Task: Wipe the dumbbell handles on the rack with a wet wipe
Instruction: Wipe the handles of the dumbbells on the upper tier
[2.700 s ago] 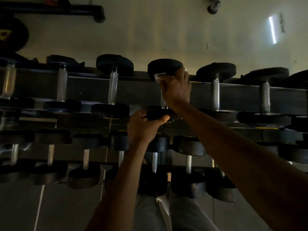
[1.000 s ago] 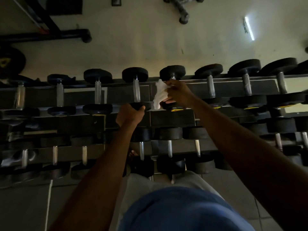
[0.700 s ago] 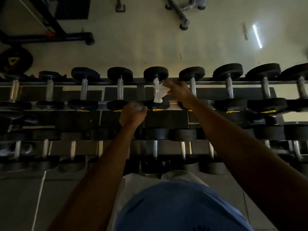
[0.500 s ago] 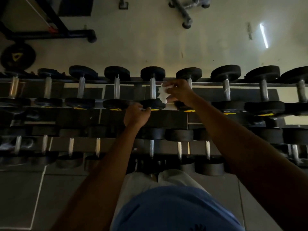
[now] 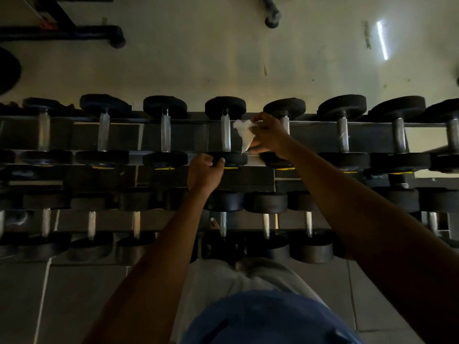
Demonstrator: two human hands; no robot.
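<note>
A two-tier dumbbell rack [image 5: 310, 125] runs across the view in dim light, loaded with black dumbbells that have chrome handles. My right hand [image 5: 269, 136] pinches a crumpled white wet wipe [image 5: 244, 135], held just right of one upper-tier chrome handle [image 5: 225, 132] and apart from it. The hand partly hides the handle of the dumbbell to the right. My left hand [image 5: 204, 171] grips the near black head [image 5: 232, 158] of the dumbbell with that chrome handle.
A lower tier of smaller dumbbells [image 5: 265, 219] sits in front of my legs. Beyond the rack lies pale floor with a black machine base [image 5: 74, 36] at far left and a weight plate [image 5: 7, 70] at the left edge. Tiled floor lies below.
The wipe has come off the chrome handle it was touching and now hangs just right of it. My left hand has shifted right along the near dumbbell heads.
</note>
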